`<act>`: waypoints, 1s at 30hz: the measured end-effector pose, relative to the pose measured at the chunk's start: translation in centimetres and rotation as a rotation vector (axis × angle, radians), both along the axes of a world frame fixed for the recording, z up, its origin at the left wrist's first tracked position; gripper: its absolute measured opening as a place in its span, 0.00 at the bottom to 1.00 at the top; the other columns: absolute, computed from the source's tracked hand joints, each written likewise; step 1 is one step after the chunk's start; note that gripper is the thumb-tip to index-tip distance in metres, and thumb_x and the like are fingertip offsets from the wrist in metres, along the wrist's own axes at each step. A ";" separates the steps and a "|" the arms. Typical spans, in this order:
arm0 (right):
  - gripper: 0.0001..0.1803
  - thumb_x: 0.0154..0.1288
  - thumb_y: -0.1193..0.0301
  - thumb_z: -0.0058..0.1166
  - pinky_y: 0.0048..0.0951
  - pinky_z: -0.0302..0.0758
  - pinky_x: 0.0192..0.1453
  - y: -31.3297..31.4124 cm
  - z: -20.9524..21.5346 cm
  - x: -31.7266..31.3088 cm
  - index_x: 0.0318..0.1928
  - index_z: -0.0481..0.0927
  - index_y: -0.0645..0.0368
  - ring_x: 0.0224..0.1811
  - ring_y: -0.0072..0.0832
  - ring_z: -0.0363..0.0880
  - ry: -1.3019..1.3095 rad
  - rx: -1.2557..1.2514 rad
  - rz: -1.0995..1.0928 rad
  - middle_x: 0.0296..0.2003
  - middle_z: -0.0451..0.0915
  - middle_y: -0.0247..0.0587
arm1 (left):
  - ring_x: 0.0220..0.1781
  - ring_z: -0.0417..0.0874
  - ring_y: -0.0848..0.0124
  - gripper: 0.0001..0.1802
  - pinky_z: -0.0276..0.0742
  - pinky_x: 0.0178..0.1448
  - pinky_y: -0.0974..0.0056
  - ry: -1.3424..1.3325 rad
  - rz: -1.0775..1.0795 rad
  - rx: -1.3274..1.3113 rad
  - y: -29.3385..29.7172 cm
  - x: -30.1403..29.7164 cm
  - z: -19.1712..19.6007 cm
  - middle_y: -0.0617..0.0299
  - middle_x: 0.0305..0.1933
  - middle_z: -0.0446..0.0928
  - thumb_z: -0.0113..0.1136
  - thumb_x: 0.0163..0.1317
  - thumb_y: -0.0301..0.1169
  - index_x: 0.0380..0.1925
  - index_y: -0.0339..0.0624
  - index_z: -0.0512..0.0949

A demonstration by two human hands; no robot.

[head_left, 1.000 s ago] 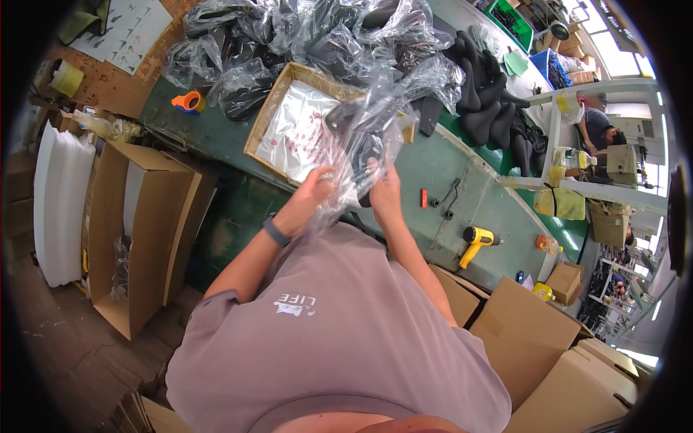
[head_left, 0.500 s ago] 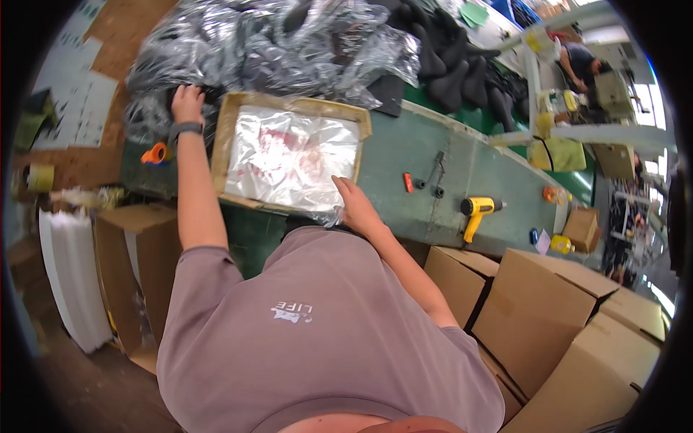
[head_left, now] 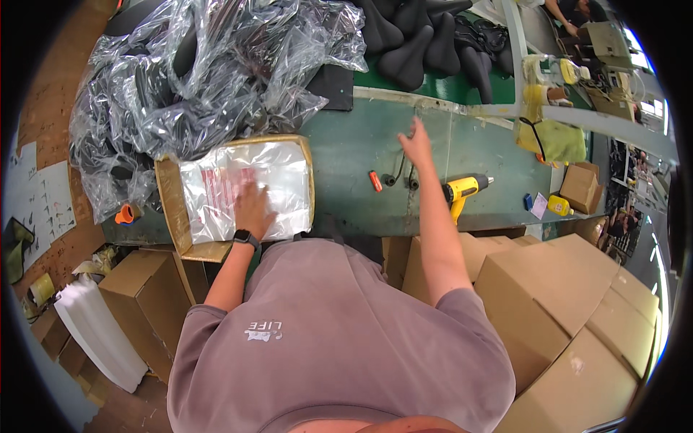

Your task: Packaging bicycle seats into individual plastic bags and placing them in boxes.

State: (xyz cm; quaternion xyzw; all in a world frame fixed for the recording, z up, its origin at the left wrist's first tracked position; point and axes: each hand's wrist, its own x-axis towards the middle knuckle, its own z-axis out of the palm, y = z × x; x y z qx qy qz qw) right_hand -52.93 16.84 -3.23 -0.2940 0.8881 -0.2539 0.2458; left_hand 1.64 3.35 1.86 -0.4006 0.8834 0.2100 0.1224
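Plastic bags (head_left: 209,189) in a box (head_left: 170,198), left hand (head_left: 254,211) resting fingers-spread on top, right hand (head_left: 416,146) loose over the bench (head_left: 346,148). Probably bag-picking stage; peeling one would take a pinch.

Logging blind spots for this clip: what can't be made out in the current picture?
Head view:
Floor of the tray: hidden by the bags.
Bags under the left grip: hidden by it.
Bottom of the pile: hidden by its top.
Distant person: cut off by the upper edge.
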 end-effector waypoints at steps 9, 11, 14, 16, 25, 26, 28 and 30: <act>0.73 0.54 0.59 0.84 0.59 0.75 0.78 -18.5 -2.7 -9.5 0.91 0.45 0.50 0.73 0.72 0.72 0.497 0.186 0.111 0.82 0.57 0.72 | 0.83 0.68 0.40 0.42 0.67 0.82 0.39 -0.026 0.298 -0.298 -1.3 -2.2 -0.5 0.40 0.85 0.65 0.75 0.67 0.41 0.80 0.48 0.73; 0.74 0.52 0.60 0.85 0.60 0.78 0.73 -19.3 -3.1 -9.6 0.91 0.45 0.48 0.69 0.72 0.75 0.518 0.247 0.065 0.80 0.58 0.71 | 0.82 0.70 0.41 0.40 0.68 0.81 0.40 0.091 0.276 -0.232 -1.0 -3.4 -0.6 0.40 0.83 0.68 0.75 0.66 0.40 0.78 0.47 0.75; 0.62 0.57 0.64 0.80 0.59 0.81 0.69 -18.8 -1.3 -8.4 0.89 0.58 0.42 0.65 0.69 0.78 0.517 0.221 0.088 0.78 0.63 0.69 | 0.74 0.77 0.43 0.33 0.72 0.76 0.43 0.271 0.262 -0.062 0.2 -3.8 -1.8 0.44 0.72 0.78 0.77 0.64 0.38 0.68 0.43 0.81; 0.54 0.58 0.65 0.79 0.59 0.80 0.71 -15.4 -0.9 -7.6 0.85 0.68 0.39 0.68 0.68 0.77 0.550 0.068 0.207 0.77 0.66 0.70 | 0.68 0.79 0.45 0.29 0.75 0.72 0.44 0.252 0.276 -0.047 0.4 -4.6 -2.0 0.47 0.67 0.80 0.77 0.63 0.37 0.63 0.43 0.83; 0.51 0.50 0.78 0.79 0.57 0.69 0.84 4.2 5.7 21.7 0.77 0.77 0.45 0.81 0.66 0.66 0.238 -0.005 0.400 0.80 0.65 0.67 | 0.53 0.86 0.49 0.07 0.82 0.58 0.47 0.477 0.367 0.024 0.4 -1.0 -5.2 0.53 0.49 0.87 0.70 0.72 0.33 0.42 0.42 0.90; 0.49 0.51 0.76 0.80 0.56 0.68 0.85 6.0 5.3 23.7 0.77 0.77 0.45 0.82 0.67 0.65 0.211 0.026 0.444 0.80 0.64 0.68 | 0.53 0.86 0.49 0.07 0.82 0.58 0.47 0.500 0.376 0.017 0.4 -0.4 -5.0 0.53 0.49 0.87 0.70 0.72 0.33 0.42 0.42 0.90; 0.49 0.54 0.71 0.81 0.56 0.67 0.85 7.8 5.9 26.9 0.78 0.74 0.49 0.83 0.66 0.64 0.141 0.103 0.508 0.80 0.64 0.69 | 0.55 0.86 0.48 0.08 0.82 0.60 0.47 0.550 -0.003 0.128 0.5 1.3 -3.8 0.53 0.50 0.87 0.70 0.72 0.33 0.42 0.40 0.91; 0.50 0.57 0.66 0.82 0.57 0.66 0.86 8.9 4.7 27.8 0.80 0.72 0.53 0.84 0.65 0.64 0.074 0.190 0.551 0.80 0.64 0.70 | 0.52 0.87 0.47 0.11 0.82 0.58 0.44 0.617 -0.054 0.087 1.2 2.0 -1.9 0.50 0.47 0.87 0.69 0.74 0.36 0.40 0.39 0.90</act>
